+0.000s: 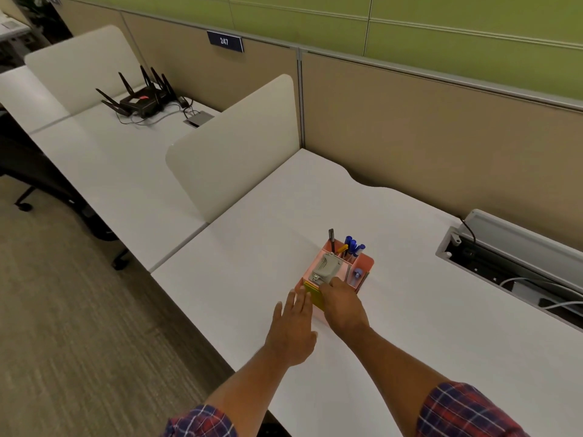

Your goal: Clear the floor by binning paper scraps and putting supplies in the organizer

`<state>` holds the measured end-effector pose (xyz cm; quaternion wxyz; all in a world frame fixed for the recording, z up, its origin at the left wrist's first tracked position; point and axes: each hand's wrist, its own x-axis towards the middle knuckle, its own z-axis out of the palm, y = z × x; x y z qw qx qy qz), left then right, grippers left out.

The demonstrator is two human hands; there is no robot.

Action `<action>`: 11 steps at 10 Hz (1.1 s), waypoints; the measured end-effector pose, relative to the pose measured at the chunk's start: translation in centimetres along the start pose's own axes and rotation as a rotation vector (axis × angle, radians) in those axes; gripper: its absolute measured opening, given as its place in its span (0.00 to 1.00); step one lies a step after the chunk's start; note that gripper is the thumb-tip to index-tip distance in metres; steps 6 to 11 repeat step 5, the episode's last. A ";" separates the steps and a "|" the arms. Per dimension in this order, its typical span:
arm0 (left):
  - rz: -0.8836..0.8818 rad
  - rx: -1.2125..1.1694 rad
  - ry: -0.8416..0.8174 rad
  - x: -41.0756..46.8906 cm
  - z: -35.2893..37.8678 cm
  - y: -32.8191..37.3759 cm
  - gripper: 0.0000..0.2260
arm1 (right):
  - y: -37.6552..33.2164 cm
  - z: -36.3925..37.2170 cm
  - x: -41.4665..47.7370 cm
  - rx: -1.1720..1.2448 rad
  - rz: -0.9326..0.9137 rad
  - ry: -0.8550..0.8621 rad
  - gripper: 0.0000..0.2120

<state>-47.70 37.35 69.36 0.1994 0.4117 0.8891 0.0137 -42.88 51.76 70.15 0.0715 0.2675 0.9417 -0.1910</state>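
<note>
While the right hand [342, 305] grips what may be a stapler [326, 269] in the pink organizer [366, 261], the left hand [291, 331] lies flat. Its fingers are spread, touching the organizer's near side.

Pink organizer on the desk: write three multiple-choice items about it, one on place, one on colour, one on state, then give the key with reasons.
1. Where does the pink organizer stand?
A. on the carpet
B. on the white desk
C. beside the black router

2. What colour are the caps of the clustered pens in its back compartment?
A. blue
B. green
C. white

3. What is the right hand doing?
A. resting flat on the desk
B. hanging off the desk edge
C. at the grey stapler lying in the organizer

Key:
1 B: it sits on the near desk, while the router is on the next desk over.
2 A: several blue caps stand upright there.
3 C: its fingers meet the stapler's near end, though the grip itself is hidden; the left hand lies open beside the organizer.
</note>
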 end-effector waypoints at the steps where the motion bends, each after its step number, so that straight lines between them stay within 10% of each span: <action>1: 0.052 0.086 -0.022 -0.8 0.3 -0.3 0.39 | 0.0 -0.1 -1.7 -0.014 -0.022 0.029 0.20; 11: 0.205 0.146 0.097 -6.3 -0.6 -0.2 0.39 | -0.3 0.9 -11.9 -0.078 0.071 0.200 0.29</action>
